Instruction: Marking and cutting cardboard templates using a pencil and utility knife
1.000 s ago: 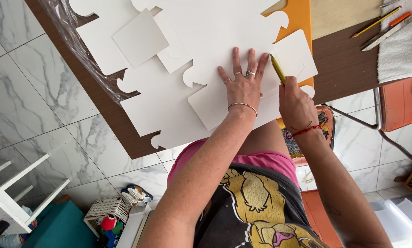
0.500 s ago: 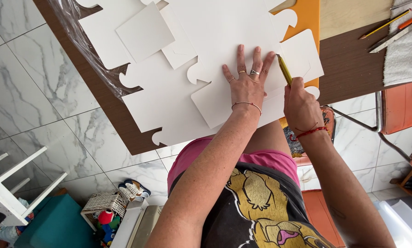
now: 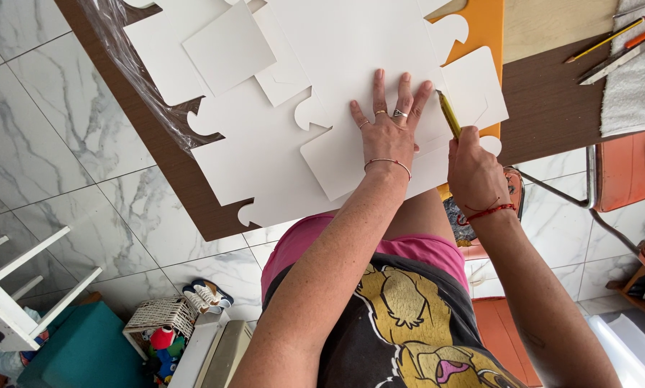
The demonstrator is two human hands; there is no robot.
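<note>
My left hand lies flat with spread fingers on a white card sheet cut with rounded tabs, pressing it onto the brown table. My right hand grips a yellow-green pencil-like tool whose tip touches the card just right of the left fingers. Several other white card pieces overlap on the table to the left. An orange sheet lies under the white card at the right.
Clear plastic film hangs at the table's left edge. Pencils and a white cloth lie at the right. An orange chair, a white stool, a teal box and a basket stand on the marble floor.
The right hand has slid the tool slightly down along the card's edge toward me; the left hand stays pressed flat. The view has shifted a little.
</note>
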